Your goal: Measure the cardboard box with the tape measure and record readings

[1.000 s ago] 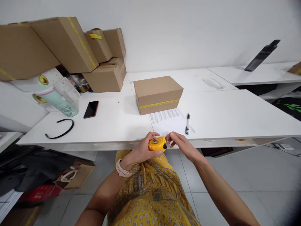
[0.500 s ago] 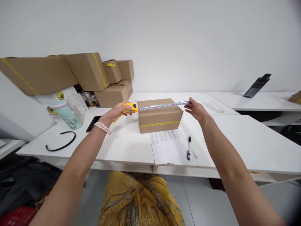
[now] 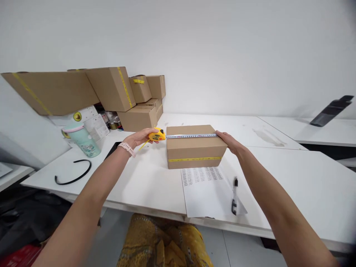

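My left hand (image 3: 144, 136) is wrapped round the yellow case of a tape measure (image 3: 157, 134), just left of a closed cardboard box (image 3: 196, 150). From the case, the metal blade (image 3: 191, 136) runs straight across the top of the box to its right edge. There my right hand (image 3: 226, 141) pinches the blade's end against that edge, its lower fingers hidden behind the side of the box. A yellow strip runs along the box's front. Partly tucked under the front of the box is a printed sheet (image 3: 205, 196), with a pen (image 3: 234, 194) lying on it.
Several taped cardboard boxes (image 3: 108, 89) are stacked at the back left. A mint tumbler (image 3: 85, 141), a black headband (image 3: 86, 172) and a dark phone (image 3: 112, 149) sit on the left of the white table (image 3: 150, 185). A dark bottle-shaped object (image 3: 330, 111) stands far right.
My right hand has come in from beyond the box to its right edge with the blade's end. The blade now lies along the top. The camera view has shifted.
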A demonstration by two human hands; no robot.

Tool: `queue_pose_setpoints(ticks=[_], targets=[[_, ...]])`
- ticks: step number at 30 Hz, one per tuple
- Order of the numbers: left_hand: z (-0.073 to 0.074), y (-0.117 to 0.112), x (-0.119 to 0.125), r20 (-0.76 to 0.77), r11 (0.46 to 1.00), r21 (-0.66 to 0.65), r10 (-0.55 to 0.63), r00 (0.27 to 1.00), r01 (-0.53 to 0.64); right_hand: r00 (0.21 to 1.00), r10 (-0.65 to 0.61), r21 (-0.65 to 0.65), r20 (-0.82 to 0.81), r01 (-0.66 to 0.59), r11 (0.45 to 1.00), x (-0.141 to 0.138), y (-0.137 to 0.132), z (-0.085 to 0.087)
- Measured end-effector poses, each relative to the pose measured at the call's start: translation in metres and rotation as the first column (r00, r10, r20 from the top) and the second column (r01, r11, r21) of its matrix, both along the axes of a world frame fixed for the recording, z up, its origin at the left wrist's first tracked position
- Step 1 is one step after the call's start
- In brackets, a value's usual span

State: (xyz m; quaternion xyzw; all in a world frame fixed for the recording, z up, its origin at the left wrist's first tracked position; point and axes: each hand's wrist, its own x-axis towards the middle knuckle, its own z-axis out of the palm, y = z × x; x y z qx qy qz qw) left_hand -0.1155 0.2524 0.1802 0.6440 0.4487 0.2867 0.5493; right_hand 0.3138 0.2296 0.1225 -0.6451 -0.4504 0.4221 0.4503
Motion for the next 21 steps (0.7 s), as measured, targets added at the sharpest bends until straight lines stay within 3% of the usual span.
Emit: queue_pose_setpoints(ticks=[4, 10, 15, 18, 21], targets=[[-0.003, 0.008, 0.002, 0.005, 0.999, -0.018, -0.036, 0.999, 0.036, 0.998, 0.064, -0.054, 0.008, -0.063, 0.997, -0.008, -0.004, 0.002], [-0.008, 0.007, 0.002, 0.024, 0.999, -0.014, -0.041, 0.999, 0.041, 0.994, -0.022, -0.087, 0.105, 0.031, 0.996, -0.011, -0.01, 0.01], [0.01, 0.0, 0.007, 0.007, 0.999, -0.003, -0.039, 0.999, 0.039, 0.956, -0.111, 0.002, 0.271, 0.115, 0.993, -0.01, -0.008, 0.017], [0.027, -0.019, 0.012, 0.023, 0.992, 0.013, -0.122, 0.992, 0.122, 0.936, -0.134, 0.071, 0.327, 0.118, 0.991, -0.002, -0.001, 0.026], [0.028, -0.065, 0.028, 0.042, 0.961, -0.035, -0.274, 0.961, 0.276, 0.967, -0.146, 0.245, 0.208, 0.093, 0.965, 0.003, 0.009, 0.04]])
